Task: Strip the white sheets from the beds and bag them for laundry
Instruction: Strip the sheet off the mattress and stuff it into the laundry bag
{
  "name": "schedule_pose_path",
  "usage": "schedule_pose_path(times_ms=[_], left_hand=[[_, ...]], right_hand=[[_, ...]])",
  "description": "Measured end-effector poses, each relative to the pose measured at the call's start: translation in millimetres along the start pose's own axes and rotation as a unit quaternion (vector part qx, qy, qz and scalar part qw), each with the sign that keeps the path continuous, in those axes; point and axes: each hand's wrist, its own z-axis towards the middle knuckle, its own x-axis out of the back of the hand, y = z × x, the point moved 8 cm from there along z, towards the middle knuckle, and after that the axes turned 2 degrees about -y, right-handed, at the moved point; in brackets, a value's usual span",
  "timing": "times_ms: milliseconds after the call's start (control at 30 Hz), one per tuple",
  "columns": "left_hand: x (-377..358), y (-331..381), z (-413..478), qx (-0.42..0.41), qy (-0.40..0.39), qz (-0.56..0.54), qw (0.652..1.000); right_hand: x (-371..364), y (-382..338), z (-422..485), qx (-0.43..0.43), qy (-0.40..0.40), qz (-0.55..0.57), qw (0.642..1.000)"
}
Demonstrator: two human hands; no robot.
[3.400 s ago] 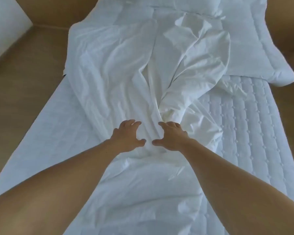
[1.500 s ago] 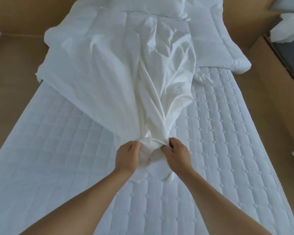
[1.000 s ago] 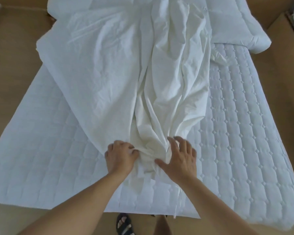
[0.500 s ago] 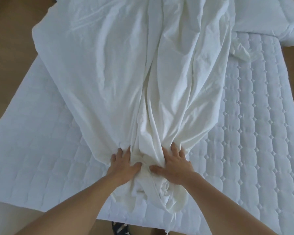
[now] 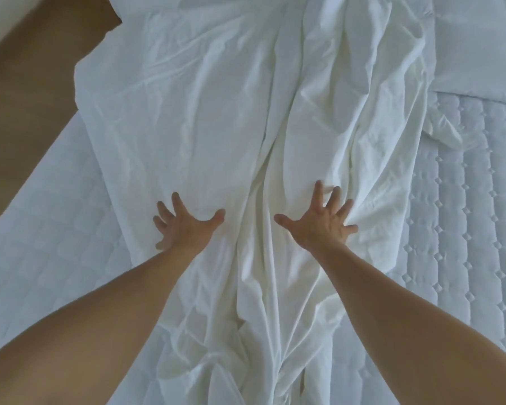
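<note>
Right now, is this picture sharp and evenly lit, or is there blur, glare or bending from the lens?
Head view: soft, even light, no glare; the white sheet shows only gentle grey shading in its folds. Head view: the fingers of the right hand look slightly smeared. Head view: the wide lens makes the forearms loom at the bottom edge and bows the quilted mattress.

Your forearms (image 5: 105,317) show bare from the wrists down to the view's lower edge. Your left hand (image 5: 184,229) and right hand (image 5: 319,229) are bare too; their fingertips (image 5: 318,185) blur, hiding finer detail such as nails.
</note>
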Motion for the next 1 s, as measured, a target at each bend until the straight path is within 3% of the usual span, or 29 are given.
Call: schedule_pose_path(times_ms=[133, 333, 467, 600, 667, 767, 900, 1000], left_hand=[[-1, 3, 53, 0.057, -0.004, -0.012, 0.998], [-19, 3, 97, 0.120, 0.024, 0.000, 0.992], [-13, 19, 96, 0.017, 0.094, 0.080, 0.992], [-4, 33, 95, -0.033, 0.092, 0.040, 0.994], [2, 40, 89, -0.041, 0.102, -0.012, 0.994], [8, 54, 68, -0.052, 0.085, -0.127, 0.987], [21, 89, 30, -0.062, -0.012, -0.324, 0.944], [50, 116, -7, -0.085, -0.050, -0.403, 0.910]], right_hand=[[6, -3, 44, -0.022, 0.041, 0.033, 0.998], [-19, -2, 90, -0.064, 0.017, 0.035, 0.997], [-19, -7, 98, -0.044, 0.052, 0.072, 0.995], [-13, -2, 95, -0.058, 0.064, 0.096, 0.992], [-10, -8, 92, -0.038, 0.047, 0.095, 0.994], [1, -21, 81, -0.020, 0.029, 0.192, 0.981], [24, -41, 42, -0.009, 0.043, 0.388, 0.921], [49, -54, 3, 0.009, 0.070, 0.489, 0.870]])
